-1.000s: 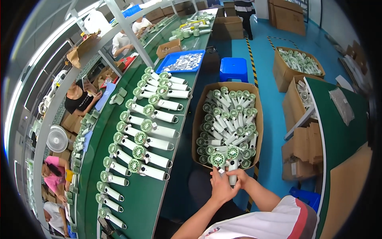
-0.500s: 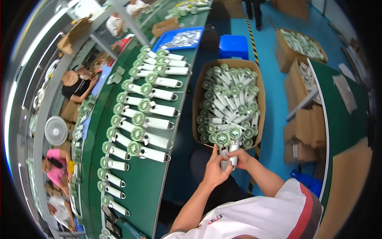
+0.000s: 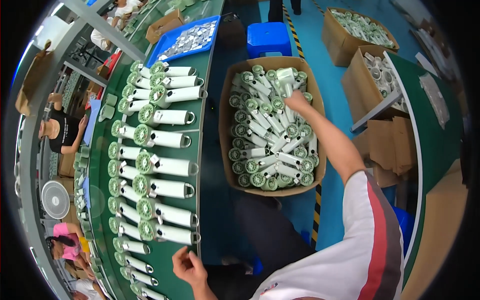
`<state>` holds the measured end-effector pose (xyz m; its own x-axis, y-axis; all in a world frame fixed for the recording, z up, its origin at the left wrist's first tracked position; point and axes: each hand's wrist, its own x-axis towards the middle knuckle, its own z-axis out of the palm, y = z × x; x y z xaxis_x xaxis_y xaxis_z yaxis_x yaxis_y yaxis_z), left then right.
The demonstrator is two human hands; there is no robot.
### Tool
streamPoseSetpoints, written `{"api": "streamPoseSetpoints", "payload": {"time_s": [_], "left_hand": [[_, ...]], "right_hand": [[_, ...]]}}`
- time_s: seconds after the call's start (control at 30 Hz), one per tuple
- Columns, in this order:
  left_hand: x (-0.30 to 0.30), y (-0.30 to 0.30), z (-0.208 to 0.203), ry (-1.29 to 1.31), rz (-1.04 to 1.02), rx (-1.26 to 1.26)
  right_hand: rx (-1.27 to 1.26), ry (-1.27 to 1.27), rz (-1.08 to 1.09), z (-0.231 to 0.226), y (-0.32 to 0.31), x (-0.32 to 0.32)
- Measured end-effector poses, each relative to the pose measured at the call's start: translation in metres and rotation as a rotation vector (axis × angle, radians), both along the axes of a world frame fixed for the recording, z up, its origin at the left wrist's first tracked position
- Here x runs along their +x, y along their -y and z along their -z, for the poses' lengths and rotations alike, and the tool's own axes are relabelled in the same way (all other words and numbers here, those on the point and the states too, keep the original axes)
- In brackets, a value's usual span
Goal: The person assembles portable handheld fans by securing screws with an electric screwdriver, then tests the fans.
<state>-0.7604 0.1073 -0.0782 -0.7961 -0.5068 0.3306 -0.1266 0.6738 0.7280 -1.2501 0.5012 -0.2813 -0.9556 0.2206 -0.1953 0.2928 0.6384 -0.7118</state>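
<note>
Fan [image 3: 285,77] in the right hand [image 3: 298,102] above the carton's [image 3: 225,131] heap; edge fan [image 3: 175,234] just beyond the left hand [image 3: 190,266]

Head view: the edge fan is the nearest of the outer column on the tabletop [image 3: 162,256]. It lies just ahead of the left hand and slightly to its left, with a small gap between. Its long axis runs across the tabletop: round head inward to the left, handle toward the right edge, so the looped handle end is the part closest to the fingers. The left hand is much the nearer one; it hangs by that edge, empty, fingers loosely curled and thumb apart from them.

The right hand is well away to the right, at the carton's far part, its fingers wrapped round the fan's handle. That handle points back toward the person, with the head on the far side. Whether the fan touches the heap below, I cannot tell.

As for looks, the held fan shows a pale, smooth head and a light handle. The edge fan has a pale green, spoked round grille, a straight white handle, a small dark mark near the neck, a little white tag and a thin loop at its end.
</note>
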Motion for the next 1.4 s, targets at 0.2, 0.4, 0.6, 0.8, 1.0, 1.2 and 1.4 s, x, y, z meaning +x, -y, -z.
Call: {"api": "streamPoseSetpoints", "payload": {"time_s": [0.2, 0.4, 0.6, 0.8, 1.0, 1.2, 1.4], "left_hand": [[0.018, 0.007, -0.011, 0.181, 0.03, 0.181], [0.01, -0.003, -0.024, 0.164, 0.006, 0.194], [-0.007, -0.004, -0.03, 0.155, 0.054, 0.141], [0.001, 0.0, -0.03, 0.114, 0.057, 0.082], [-0.001, 0.006, -0.024, 0.083, 0.149, 0.14], [-0.001, 0.002, -0.023, 0.1, 0.1, 0.179], [0.067, 0.047, -0.008, 0.31, 0.176, 0.029]], "right_hand": [[0.414, 0.121, 0.133, 0.01, 0.028, -0.121], [0.662, 0.037, 0.176, 0.081, 0.053, -0.19], [0.729, -0.055, 0.211, 0.114, 0.035, -0.209], [0.614, 0.055, 0.161, 0.099, 0.051, -0.196], [0.602, 0.045, 0.181, 0.095, 0.037, -0.195], [0.569, 0.035, 0.221, 0.092, 0.031, -0.194], [0.532, 0.026, 0.16, 0.096, 0.055, -0.194]]}}
